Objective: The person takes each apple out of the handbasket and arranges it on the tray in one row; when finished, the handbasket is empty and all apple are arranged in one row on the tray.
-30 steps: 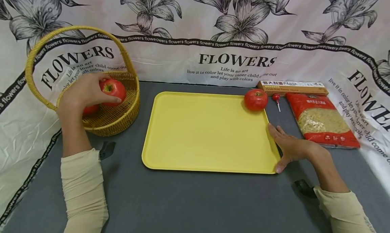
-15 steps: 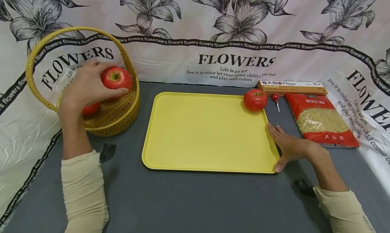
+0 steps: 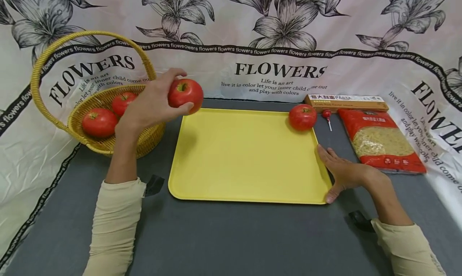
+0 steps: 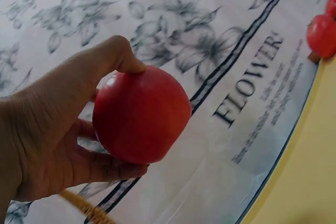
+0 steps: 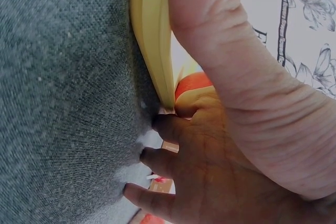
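My left hand (image 3: 153, 99) holds a red apple (image 3: 185, 95) between thumb and fingers, above the back left corner of a yellow tray (image 3: 245, 159). In the left wrist view the apple (image 4: 143, 115) shows whole, with the thumb at its top and fingers beneath. Behind that arm stands a yellow wicker basket (image 3: 153, 137) with two more apples (image 3: 99, 122) inside. On the tray's back right corner sits another apple (image 3: 302, 117). My right hand (image 3: 344, 175) rests at the tray's right edge, fingers spread; the right wrist view shows its thumb (image 5: 202, 3) lying against the rim.
Right of the tray lie a red bag of pasta (image 3: 382, 141), a lollipop (image 3: 327, 116) and a long pasta box (image 3: 348, 103). The basket's tall handle (image 3: 90, 33) arches up at the left. A flower-printed cloth (image 3: 202, 73) hangs behind the grey table (image 3: 234, 240).
My left hand has lifted the apple out of the basket and carried it right, to above the tray's left end. Two apples in the basket now show. The right hand has stayed put.
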Available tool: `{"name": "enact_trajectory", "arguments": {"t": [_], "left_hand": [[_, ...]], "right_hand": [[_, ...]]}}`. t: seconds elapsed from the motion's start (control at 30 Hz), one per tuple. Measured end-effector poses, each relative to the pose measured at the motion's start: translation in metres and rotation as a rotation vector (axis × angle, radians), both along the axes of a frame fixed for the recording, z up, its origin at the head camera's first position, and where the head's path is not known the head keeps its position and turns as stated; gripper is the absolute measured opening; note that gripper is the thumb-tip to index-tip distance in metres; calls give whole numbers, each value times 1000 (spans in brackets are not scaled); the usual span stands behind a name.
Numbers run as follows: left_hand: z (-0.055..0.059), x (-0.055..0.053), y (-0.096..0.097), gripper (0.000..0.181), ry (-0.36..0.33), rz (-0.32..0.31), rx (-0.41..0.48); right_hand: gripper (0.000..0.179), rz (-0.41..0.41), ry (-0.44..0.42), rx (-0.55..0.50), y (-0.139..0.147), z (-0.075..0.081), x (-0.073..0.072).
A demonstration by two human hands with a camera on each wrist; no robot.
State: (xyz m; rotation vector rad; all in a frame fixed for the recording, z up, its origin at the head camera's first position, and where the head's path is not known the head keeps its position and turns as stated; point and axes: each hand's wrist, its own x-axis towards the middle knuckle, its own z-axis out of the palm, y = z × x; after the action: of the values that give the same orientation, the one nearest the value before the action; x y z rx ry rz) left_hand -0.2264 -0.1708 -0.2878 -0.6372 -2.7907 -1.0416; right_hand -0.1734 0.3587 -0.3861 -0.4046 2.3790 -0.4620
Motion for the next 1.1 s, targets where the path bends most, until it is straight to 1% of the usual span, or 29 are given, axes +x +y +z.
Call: {"name": "enact_trajectory", "arguments": {"t": [0.07, 0.13, 0.2, 0.3, 0.4, 0.5, 0.6, 0.7, 0.83, 0.97, 1.03, 1.1], "left_hand": [[-2, -2, 14, 68, 0, -59, 3], [-3, -3, 25, 63, 0, -103, -14], [-4, -3, 32, 59, 6, -126, -45], [-3, -2, 40, 59, 5, -133, -103], [0, -3, 49, 57, 15, -148, -126], [5, -7, 62, 54, 42, -174, -140], [10, -13, 79, 49, 68, -208, -150], [15, -19, 100, 48, 87, -252, -165], [18, -29, 127, 48, 118, -310, -176], [14, -40, 154, 50, 130, -347, -205], [10, -46, 166, 52, 117, -361, -229], [2, -51, 178, 54, 94, -366, -270]], "right_hand": [[165, -6, 2, 12, 2, 0, 1], [166, -9, -3, 33, 0, 2, 1], [166, -15, -12, 53, -3, 4, 1], [165, -5, -21, 61, -8, 7, 0], [165, 4, -20, 59, -8, 6, -1], [166, -3, -16, 59, -4, 2, -3], [166, -13, -13, 48, 1, -2, -3], [166, -19, -11, 40, 6, -4, -2], [165, -12, -9, 23, 7, -4, -2], [164, -6, -12, 38, 6, -2, -3], [164, -5, -11, 39, 6, -2, -3], [164, 2, -5, 45, 7, -3, -3]]}}
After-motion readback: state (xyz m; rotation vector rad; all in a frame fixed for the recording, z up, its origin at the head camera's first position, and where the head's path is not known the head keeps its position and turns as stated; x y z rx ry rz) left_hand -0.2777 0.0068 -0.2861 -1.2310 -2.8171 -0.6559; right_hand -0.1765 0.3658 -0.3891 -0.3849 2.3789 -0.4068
